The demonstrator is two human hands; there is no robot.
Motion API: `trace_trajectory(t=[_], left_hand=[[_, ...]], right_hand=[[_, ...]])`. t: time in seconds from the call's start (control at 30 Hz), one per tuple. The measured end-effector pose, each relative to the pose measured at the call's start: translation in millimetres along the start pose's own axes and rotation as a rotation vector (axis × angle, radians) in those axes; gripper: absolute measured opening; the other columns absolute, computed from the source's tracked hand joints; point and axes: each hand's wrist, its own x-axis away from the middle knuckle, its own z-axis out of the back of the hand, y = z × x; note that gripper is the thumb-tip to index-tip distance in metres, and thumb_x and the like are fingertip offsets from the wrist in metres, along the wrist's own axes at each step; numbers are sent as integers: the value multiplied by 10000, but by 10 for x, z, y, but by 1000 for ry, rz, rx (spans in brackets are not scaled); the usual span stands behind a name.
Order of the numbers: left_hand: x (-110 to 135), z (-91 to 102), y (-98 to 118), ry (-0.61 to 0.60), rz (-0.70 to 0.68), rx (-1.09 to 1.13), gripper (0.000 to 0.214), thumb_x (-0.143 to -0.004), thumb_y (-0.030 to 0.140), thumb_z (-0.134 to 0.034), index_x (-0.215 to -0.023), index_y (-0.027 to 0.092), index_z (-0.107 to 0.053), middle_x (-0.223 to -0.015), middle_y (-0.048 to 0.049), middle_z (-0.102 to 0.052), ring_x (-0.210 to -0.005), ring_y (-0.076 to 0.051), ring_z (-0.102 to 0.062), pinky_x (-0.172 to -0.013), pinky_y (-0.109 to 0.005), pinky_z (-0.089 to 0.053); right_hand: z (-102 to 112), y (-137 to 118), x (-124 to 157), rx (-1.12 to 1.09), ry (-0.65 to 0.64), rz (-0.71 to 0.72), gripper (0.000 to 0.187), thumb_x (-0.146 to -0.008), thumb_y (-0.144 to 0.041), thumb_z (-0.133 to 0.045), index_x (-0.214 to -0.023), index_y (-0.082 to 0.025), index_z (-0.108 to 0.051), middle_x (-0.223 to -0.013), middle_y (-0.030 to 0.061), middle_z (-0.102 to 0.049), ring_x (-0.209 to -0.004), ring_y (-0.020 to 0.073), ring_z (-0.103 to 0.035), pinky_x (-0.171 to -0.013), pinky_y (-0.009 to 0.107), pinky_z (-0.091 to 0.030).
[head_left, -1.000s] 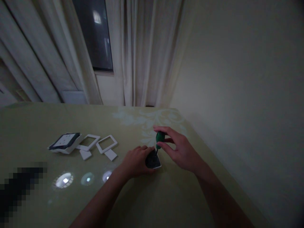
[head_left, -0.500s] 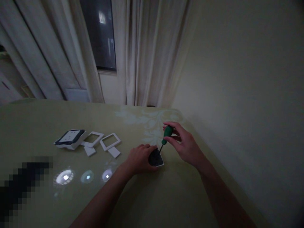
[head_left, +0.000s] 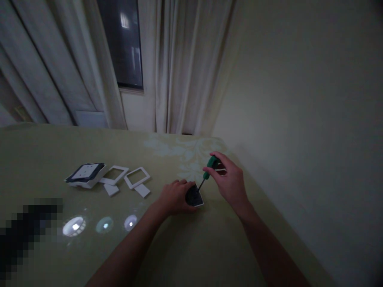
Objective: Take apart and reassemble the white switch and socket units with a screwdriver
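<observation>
My left hand point(head_left: 173, 197) is closed around a small dark square switch module point(head_left: 194, 196) with a white rim, pressing it to the table point(head_left: 191, 247). My right hand point(head_left: 229, 179) grips a green-handled screwdriver point(head_left: 209, 167), tilted, its thin shaft running down-left with the tip at the module's top edge. Both forearms reach in from the bottom of the view.
To the left lie a stacked switch unit with a dark frame point(head_left: 85, 174), two white square frames point(head_left: 116, 174) point(head_left: 137, 177) and two small white plates point(head_left: 111, 189) point(head_left: 142, 191). A wall runs close along the table's right edge. Curtains and a dark window stand behind.
The screwdriver has tilted from near upright to leaning right, and my right hand has shifted right and wrapped more over the handle. My left hand stays on the module.
</observation>
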Motion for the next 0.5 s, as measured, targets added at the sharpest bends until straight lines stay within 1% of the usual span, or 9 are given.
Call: trace_trajectory(t=[0.07, 0.13, 0.2, 0.23, 0.27, 0.3, 0.37, 0.43, 0.5], left_hand=[[-1, 2, 2, -2, 1, 1, 816, -753, 665, -841, -1466, 319, -646, -1351, -124, -761, -1215, -421, -729, -988, -521, -594], [1, 5, 4, -1, 4, 2, 844, -745, 652, -848, -1484, 306, -632, -1358, -136, -759, -1219, -434, -726, -992, -536, -590], [7, 6, 5, 3, -1, 6, 841, -753, 638, -842, -1489, 295, -626, -1374, -142, -752, -1235, -436, -718, -1007, -544, -582], [12, 5, 3, 6, -5, 10, 833, -758, 633, -838, -1487, 288, -626, -1381, -144, -749, -1242, -436, -715, -1012, -543, -581], [17, 3, 0, 9, -9, 14, 825, -766, 628, -832, -1485, 281, -626, -1387, -146, -745, -1251, -435, -710, -1015, -542, -580], [24, -1, -3, 13, -13, 20, 818, -776, 623, -825, -1487, 275, -622, -1388, -147, -742, -1258, -432, -705, -1019, -540, -579], [45, -13, -2, 19, -24, 33, 812, -798, 612, -813, -1503, 266, -605, -1397, -149, -735, -1273, -420, -696, -1041, -531, -570], [91, -33, 24, 13, -43, 51, 819, -806, 586, -821, -1520, 261, -586, -1408, -146, -730, -1277, -400, -693, -1072, -517, -558], [180, -62, 92, -5, -67, 68, 844, -786, 552, -854, -1527, 253, -582, -1408, -139, -733, -1267, -382, -699, -1089, -499, -556]], right_hand=[[-5, -25, -15, 25, 11, 7, 422, -913, -441, -812, -1285, -248, -761, -1164, 96, -793, -795, 218, -762, -713, 370, -690], [20, -66, -9, 15, -28, 22, 409, -907, -433, -819, -1272, -258, -761, -1166, 87, -788, -816, 215, -758, -741, 371, -683], [82, -93, 25, -71, -62, 17, 425, -889, -419, -842, -1277, -273, -748, -1134, 64, -780, -870, 214, -760, -780, 365, -677], [125, -88, 51, -150, -31, -11, 455, -865, -408, -868, -1282, -279, -738, -1120, 52, -774, -914, 216, -759, -802, 359, -673], [170, -63, 79, -239, 42, -58, 497, -831, -396, -904, -1281, -282, -727, -1111, 40, -767, -961, 216, -754, -816, 345, -666], [214, -15, 109, -321, 148, -116, 540, -787, -386, -945, -1265, -282, -716, -1099, 27, -757, -992, 212, -743, -810, 323, -656], [280, 156, 165, -445, 380, -250, 592, -702, -386, -1011, -1185, -273, -688, -1051, -6, -730, -971, 189, -719, -741, 268, -628], [301, 396, 216, -495, 474, -354, 562, -712, -431, -1009, -1101, -260, -641, -944, -45, -676, -835, 159, -687, -652, 247, -602], [273, 648, 275, -573, 479, -488, 497, -758, -426, -993, -1041, -230, -634, -890, -52, -653, -785, 154, -688, -678, 273, -625]])
